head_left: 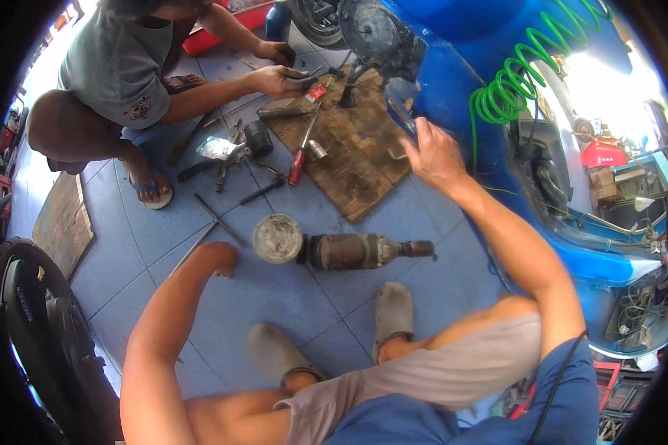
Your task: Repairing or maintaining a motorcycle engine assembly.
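My left hand hangs low over the tiles, fingers curled and mostly hidden beneath it. Close by lies a T-handle wrench, its shaft passing near my wrist. My right hand is raised beside the blue body panel, thumb and fingers closed around a thin, partly see-through piece that I cannot make out. Below it, a small bent metal key shows by my thumb. Between my arms, a dirty power tool lies on its side, with a round greyish tin at its left end.
A wooden board bears a red-handled screwdriver and a socket. Several tools lie left of it, near a black cup-shaped part. A co-worker squats at far left, holding something thin. A green coiled hose hangs right.
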